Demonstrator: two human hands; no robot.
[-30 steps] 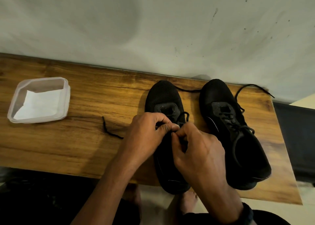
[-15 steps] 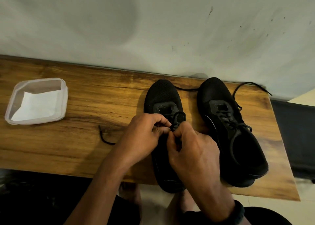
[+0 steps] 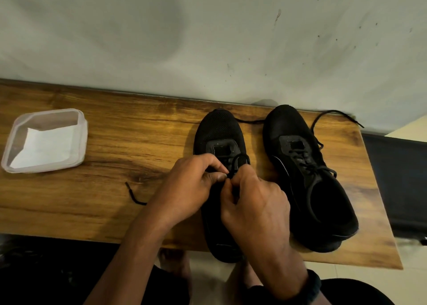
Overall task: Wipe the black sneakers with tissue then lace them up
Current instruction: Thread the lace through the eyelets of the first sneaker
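Two black sneakers on the right half of the table: left sneaker and right sneaker, side by side, toes toward the far wall. Left sneaker's heel out past the near edge.

Two hands, both over the middle of the left sneaker: left hand and right hand, fingertips meeting, each curled and pinching that shoe's lace, with a small loop standing just beyond the fingertips. One loose lace end lying on the wood just left of the left hand.

Right sneaker laced up, one trailing lace curving off toward the far right corner. One more strand lying between the two toes.

One clear plastic container at the far left of the table, well apart from the shoes, with one white tissue inside. One dark band on the right wrist.

Wooden tabletop, warm brown with dark grain, set against a pale, speckled wall. Pale floor below the near edge, with bare feet showing there. Something dark beside the table at the right.
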